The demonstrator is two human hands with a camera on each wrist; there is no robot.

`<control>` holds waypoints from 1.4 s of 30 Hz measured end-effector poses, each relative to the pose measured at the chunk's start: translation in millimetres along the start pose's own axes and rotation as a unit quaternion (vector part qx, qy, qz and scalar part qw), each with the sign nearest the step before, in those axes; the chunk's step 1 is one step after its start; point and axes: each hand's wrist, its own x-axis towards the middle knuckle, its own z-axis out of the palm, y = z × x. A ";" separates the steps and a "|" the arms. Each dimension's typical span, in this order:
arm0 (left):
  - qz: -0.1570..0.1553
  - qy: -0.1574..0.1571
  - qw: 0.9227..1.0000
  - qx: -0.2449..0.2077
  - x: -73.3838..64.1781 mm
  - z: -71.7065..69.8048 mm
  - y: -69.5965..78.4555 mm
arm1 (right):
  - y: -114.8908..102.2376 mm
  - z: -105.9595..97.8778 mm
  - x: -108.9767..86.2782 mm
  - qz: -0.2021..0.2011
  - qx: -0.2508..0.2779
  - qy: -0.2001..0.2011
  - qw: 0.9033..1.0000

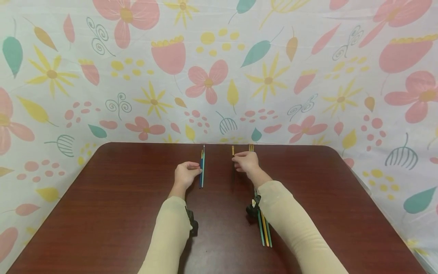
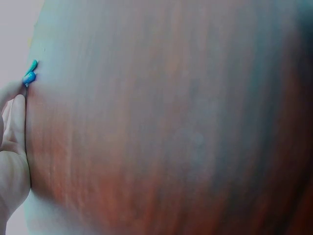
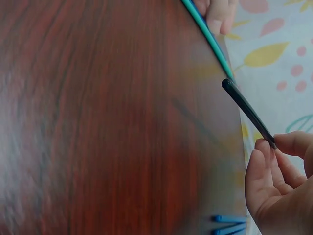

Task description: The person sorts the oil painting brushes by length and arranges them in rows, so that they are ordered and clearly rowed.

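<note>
Near the far edge, my left hand (image 1: 186,175) pinches a blue-handled paintbrush (image 1: 200,182) between thumb and fingers. A teal-handled paintbrush (image 1: 203,173) lies right beside it, both pointing away from me. My right hand (image 1: 247,163) holds a black-handled paintbrush (image 3: 248,111) by thumb and fingertips. Its bristle end points to the back edge, and in the right wrist view its dark handle is lifted above the table. In the left wrist view only the blue handle end (image 2: 30,78) and part of the left hand (image 2: 13,166) show.
Beneath the right forearm lie several paintbrushes with teal, yellow and green handles (image 1: 265,230), partly hidden; brush tips (image 1: 251,147) show past the right hand. The brown table (image 1: 113,213) meets a flower-printed cloth (image 1: 208,45) at the back. Each wrist carries a small black camera (image 1: 253,207).
</note>
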 end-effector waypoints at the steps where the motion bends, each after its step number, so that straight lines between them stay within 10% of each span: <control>1: 0.000 0.000 1.000 -0.001 -0.1 0.1 -0.1 | 0.7 -2.2 1.1 0.000 0.000 0.002 1.000; 42: 0.007 0.004 1.000 0.000 3.1 1.7 -2.8 | 19.4 -65.8 39.4 0.016 -0.004 0.073 0.997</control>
